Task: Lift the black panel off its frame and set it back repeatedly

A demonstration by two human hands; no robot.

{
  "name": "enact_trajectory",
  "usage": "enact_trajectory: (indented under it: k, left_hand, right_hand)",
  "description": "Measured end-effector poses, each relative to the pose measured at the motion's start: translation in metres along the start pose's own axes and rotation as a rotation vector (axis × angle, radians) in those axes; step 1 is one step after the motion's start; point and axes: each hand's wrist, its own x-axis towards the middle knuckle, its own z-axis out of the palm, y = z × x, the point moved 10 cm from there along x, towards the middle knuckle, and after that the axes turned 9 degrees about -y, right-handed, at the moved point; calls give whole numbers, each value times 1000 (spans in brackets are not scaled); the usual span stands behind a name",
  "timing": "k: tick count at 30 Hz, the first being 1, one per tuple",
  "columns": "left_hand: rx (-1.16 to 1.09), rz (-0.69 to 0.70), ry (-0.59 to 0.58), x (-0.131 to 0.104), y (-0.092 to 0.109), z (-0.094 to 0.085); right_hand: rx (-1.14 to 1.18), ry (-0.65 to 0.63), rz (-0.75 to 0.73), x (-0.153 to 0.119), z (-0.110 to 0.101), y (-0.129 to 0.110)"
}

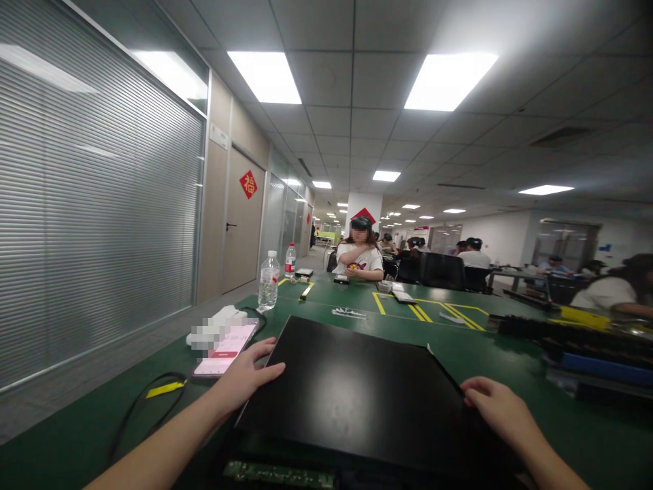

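Observation:
A large black flat panel (pixel 352 388) lies in front of me, with a strip of green circuit board (pixel 278 474) along its near edge. My left hand (pixel 249 371) grips the panel's left edge, thumb on top and fingers along the side. At the right edge, my right hand (pixel 487 401) has its curled fingers and thumb closed on the panel's rim. A small pale tab (pixel 430 350) sticks up at the far right corner of the panel.
On the green table (pixel 173 432) are a lit phone (pixel 224 348), a black cable with a yellow tag (pixel 166 389), a water bottle (pixel 268 280) and small white strips (pixel 349 313). Dark stacked parts (pixel 602 357) lie at right. A person (pixel 360 255) sits opposite.

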Motion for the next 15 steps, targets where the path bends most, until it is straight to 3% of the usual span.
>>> enact_trajectory:
  k: [6,11,15]
  left_hand:
    - [28,115,19,-1,10,-3]
    - [-14,156,14,0,12,-3]
    - [-64,164,1,2,11,-2]
  right_hand:
    - [54,80,15,10,-4,16]
    - [80,-7,-21,20,12,20]
    - [172,6,-40,21,11,18]
